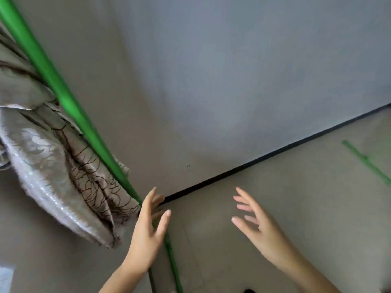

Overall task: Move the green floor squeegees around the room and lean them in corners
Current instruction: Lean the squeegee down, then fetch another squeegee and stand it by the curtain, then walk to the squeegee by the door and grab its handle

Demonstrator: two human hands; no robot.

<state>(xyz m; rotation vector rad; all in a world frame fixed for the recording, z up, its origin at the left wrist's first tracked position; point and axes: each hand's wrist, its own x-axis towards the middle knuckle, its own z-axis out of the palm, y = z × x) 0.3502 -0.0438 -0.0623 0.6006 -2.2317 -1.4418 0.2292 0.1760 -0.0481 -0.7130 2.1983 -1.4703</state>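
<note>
A green squeegee handle point(63, 96) slants from the top left down into the room corner, leaning against the wall beside a curtain. Its green head point(172, 263) lies on the floor along the left wall. My left hand point(148, 233) is open with fingers spread, just in front of the lower handle; whether it touches the handle I cannot tell. My right hand point(256, 225) is open, held above the floor to the right, holding nothing. A second green squeegee point(368, 161) lies flat on the floor at the far right, blurred.
A patterned beige curtain point(53, 166) hangs bunched at the left, behind the handle. A black skirting strip point(275, 151) runs along the base of the grey wall. Beige floor spreads to the right.
</note>
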